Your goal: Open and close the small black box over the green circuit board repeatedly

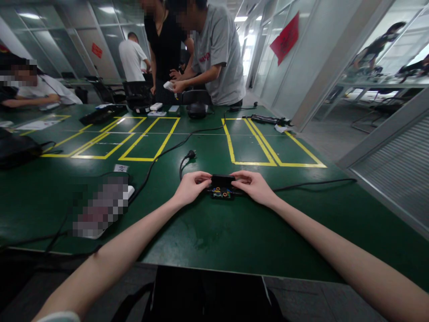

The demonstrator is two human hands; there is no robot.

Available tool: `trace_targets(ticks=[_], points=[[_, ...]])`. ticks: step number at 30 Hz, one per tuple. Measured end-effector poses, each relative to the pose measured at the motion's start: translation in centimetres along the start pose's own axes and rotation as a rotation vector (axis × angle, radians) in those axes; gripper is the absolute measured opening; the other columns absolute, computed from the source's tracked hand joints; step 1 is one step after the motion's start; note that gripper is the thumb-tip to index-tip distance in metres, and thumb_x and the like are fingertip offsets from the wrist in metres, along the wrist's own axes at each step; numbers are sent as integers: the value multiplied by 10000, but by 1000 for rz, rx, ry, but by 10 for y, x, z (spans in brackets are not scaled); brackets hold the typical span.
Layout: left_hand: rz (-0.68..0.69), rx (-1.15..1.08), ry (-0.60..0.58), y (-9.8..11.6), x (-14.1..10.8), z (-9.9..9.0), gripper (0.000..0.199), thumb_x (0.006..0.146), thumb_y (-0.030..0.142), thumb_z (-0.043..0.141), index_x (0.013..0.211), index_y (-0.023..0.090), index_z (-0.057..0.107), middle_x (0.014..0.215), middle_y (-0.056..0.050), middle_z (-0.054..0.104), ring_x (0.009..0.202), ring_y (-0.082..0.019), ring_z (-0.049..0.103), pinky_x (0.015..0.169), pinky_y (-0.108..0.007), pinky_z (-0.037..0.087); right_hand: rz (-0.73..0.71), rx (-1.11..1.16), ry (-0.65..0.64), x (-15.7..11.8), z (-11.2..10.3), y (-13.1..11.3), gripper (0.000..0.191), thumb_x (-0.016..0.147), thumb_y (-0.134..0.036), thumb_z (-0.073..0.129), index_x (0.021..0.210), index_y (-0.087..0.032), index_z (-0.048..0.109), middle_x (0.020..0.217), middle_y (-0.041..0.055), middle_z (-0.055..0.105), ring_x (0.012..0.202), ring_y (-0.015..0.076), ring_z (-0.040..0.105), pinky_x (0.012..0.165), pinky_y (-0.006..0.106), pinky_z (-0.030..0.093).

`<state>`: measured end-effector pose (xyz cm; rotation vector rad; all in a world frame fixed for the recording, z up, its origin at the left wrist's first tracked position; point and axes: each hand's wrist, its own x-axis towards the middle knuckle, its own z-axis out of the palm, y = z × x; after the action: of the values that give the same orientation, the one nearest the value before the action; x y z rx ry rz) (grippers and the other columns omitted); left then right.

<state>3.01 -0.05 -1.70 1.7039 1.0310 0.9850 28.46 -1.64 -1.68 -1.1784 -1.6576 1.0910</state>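
Between my two hands is a black casing part (223, 180), tilted up behind a small circuit board (221, 193) with coils and coloured components. The board lies in a black tray at table level. My left hand (191, 187) pinches the casing's left edge between thumb and fingers. On the other side, my right hand (254, 185) grips the right edge the same way. A black cable (315, 182) runs out to the right from the board's side, and a cable with a black plug (191, 154) lies just beyond my left hand.
The green table (208, 237) bears yellow tape outlines. At the left lies a pixelated object (102, 208) with a white edge, near loose cables and a tag (121, 168). A black tripod-like item (270, 120) lies at the back right. People stand beyond the table.
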Motion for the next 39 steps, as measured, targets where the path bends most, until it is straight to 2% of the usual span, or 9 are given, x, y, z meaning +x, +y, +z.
trace_targets(ticks=[7,12,18,22,25,28,32,35,39], points=[[0,-2,-6,-1,1,-1,210,830,261,738,996,135,763,969,-100,804,882,-223,759,863,-369,618,3,-9,-10,-1,-1,0,354,791,-386,777,1074,-175,755,974,82,792,812,219,757,760,372,642],[-3,75,-5,6,-1,-3,193,800,205,693,967,139,764,929,-74,799,834,-199,740,818,-329,598,0,-30,-27,-5,-2,-6,356,798,-449,765,1027,-178,762,936,76,788,826,233,750,791,391,626],[-3,129,-44,14,-4,-4,201,863,312,644,884,143,749,805,-45,760,723,-170,684,709,-284,550,-194,-127,-70,-8,-4,-14,270,875,-456,692,904,-200,771,965,71,764,892,227,715,836,389,593],[48,206,-71,17,-8,-4,215,850,363,690,873,155,736,783,-25,730,687,-155,642,671,-267,516,-228,-152,-82,-9,-4,-14,264,869,-462,712,873,-204,768,938,71,744,871,221,703,830,389,593],[142,332,-104,17,-11,-3,209,875,351,684,967,172,739,841,-27,723,748,-166,652,703,-272,513,-242,-193,-109,-10,-3,-12,286,858,-470,736,968,-208,767,1003,77,730,873,216,693,834,392,594],[256,527,-161,17,-14,-1,228,930,330,627,1083,196,730,971,-47,707,834,-182,659,755,-292,517,-275,-337,-158,-10,-2,-13,296,904,-440,692,1071,-204,754,1113,100,703,980,233,677,918,427,570],[306,766,-193,21,-17,5,278,1011,393,535,1111,195,701,1066,-85,686,986,-242,656,864,-351,519,-289,-473,-242,-13,-2,-18,237,950,-403,644,1003,-192,739,1091,107,697,1032,253,669,950,437,552],[270,908,-215,27,-17,10,373,1013,524,529,997,185,684,975,-92,697,908,-264,660,823,-363,501,-363,-467,-266,-18,-2,-23,222,945,-385,658,1049,-197,715,1132,109,689,1019,245,678,913,414,565],[229,946,-256,32,-19,13,492,991,641,518,813,200,642,778,-55,680,738,-231,644,686,-305,428,-483,-499,-271,-24,1,-28,239,929,-368,675,1099,-200,690,1156,117,679,1027,244,681,905,392,565]])
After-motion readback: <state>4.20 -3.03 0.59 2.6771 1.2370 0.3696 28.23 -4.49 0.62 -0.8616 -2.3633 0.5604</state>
